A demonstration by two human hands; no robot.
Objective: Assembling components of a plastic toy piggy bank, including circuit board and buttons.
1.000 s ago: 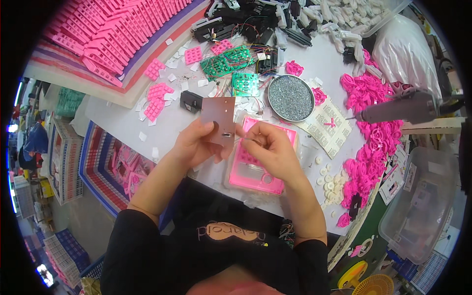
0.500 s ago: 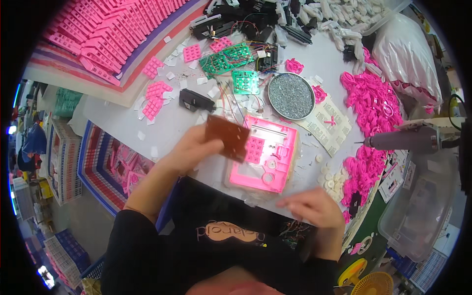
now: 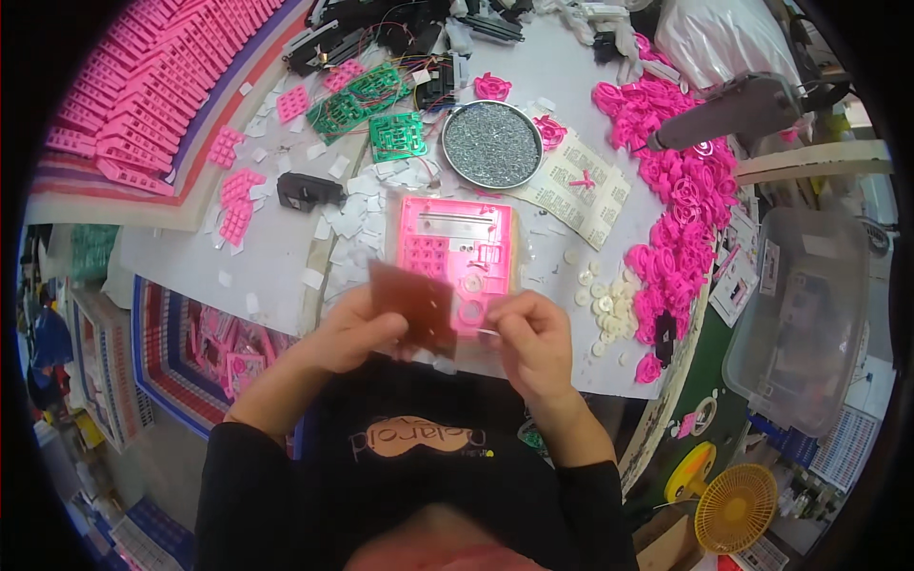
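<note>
A thin brown board (image 3: pixel 412 306), probably a bare circuit board, is in my left hand (image 3: pixel 354 335), gripped at its left edge. It is tilted over the lower left part of a pink plastic housing (image 3: pixel 487 234) and hides that corner. The housing lies open side up, with a keypad grid, a long metal strip and round openings showing. My right hand (image 3: pixel 535 347) is at the housing's lower right corner, thumb and fingertips pinched together. A thin pale sliver shows at the fingertips, too small to name.
Beyond the housing stands a round tray (image 3: pixel 447 157) of small screws. Green circuit boards (image 3: pixel 397 136) with wires and a black part (image 3: pixel 309 190) lie left of it. To the right are white discs (image 3: pixel 609 306), a pile of pink rings (image 3: pixel 681 205) and a hanging electric screwdriver (image 3: pixel 728 112).
My left hand has brought the brown board nearer to me, over the housing's front. My right hand has moved from the table's front edge up to the housing, its fingers closing. The view has shifted.
</note>
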